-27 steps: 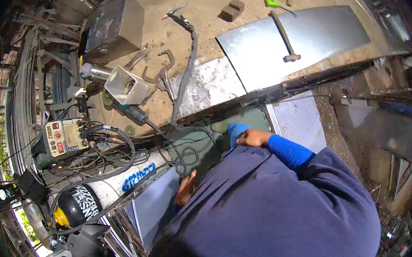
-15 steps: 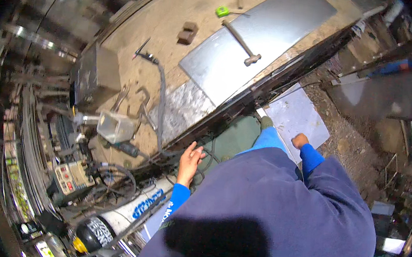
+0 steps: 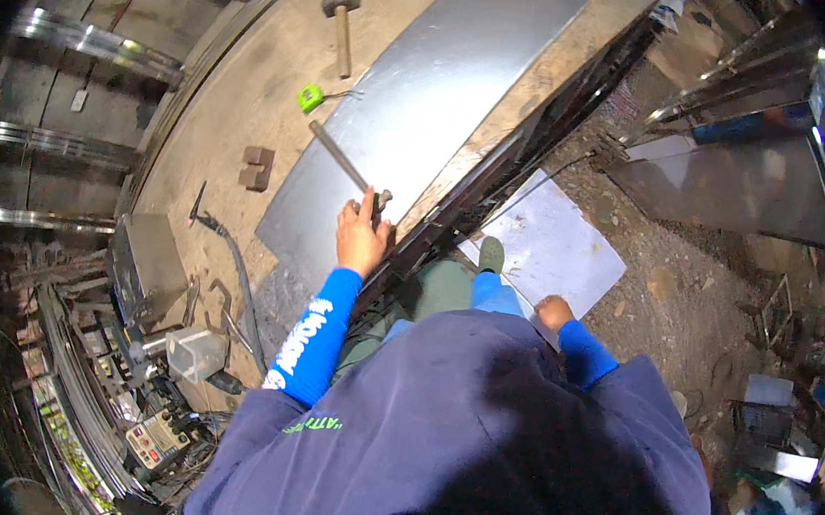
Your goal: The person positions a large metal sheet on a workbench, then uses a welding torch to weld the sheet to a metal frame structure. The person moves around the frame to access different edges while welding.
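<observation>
On the bench (image 3: pixel 289 48), a cloudy plastic tub (image 3: pixel 193 355) sits at the near left; its contents are too small to make out. Behind it stands a grey metal box (image 3: pixel 148 265), its inside hidden from me.

The hammer (image 3: pixel 341 156) has a long, straight, dull handle and a small dark metal head. It lies at a slant on a shiny, smooth metal sheet (image 3: pixel 452 71), its head toward me. My left hand (image 3: pixel 362 244) is at that head, thumb and forefinger apart around it; I cannot tell whether they grip it. My fingers partly cover the head.

My right hand (image 3: pixel 555 314) is curled above a pale, dirt-specked panel (image 3: pixel 575 244) on the ground; I cannot tell whether it holds anything.

Beyond the sheet are a green tape measure (image 3: pixel 310 98), a second hammer (image 3: pixel 342 47) and a brown notched block (image 3: pixel 256 169). A torch (image 3: pixel 205 222) trails its thick cable across the bench.
</observation>
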Demonstrator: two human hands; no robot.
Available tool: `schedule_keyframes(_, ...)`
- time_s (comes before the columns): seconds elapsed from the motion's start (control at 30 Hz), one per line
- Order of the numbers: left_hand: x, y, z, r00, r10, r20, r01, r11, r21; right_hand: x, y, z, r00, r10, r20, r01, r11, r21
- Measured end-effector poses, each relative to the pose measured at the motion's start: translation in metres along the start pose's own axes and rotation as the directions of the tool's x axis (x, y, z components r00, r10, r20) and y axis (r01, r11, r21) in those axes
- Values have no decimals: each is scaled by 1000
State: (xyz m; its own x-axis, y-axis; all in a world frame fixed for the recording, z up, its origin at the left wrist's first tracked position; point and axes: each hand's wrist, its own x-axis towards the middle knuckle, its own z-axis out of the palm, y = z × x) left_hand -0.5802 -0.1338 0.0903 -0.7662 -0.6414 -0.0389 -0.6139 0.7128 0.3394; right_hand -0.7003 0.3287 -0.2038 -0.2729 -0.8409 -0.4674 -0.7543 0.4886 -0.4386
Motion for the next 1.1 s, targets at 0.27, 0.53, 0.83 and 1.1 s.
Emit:
schedule_keyframes(0.27, 61, -12, 5, 971, -47, 236, 25, 995, 94, 14, -29, -115, 672, 700, 241, -245, -97, 965)
schedule_keyframes(0.53, 44, -58, -34, 997, -50, 53, 44, 993, 110, -25, -39, -8, 794, 593, 134, -488, 491, 721)
schedule_keyframes(0.83, 85, -190, -74, 996, -3, 93, -26, 951, 307, -24, -13, -39, 739, 653, 163, -339, 151, 929)
schedule_keyframes(1.1, 82, -225, -76, 919, -249, -305, 372, 804, 464, 17, -74, -111, 683, 694, 230, -488, 199, 850)
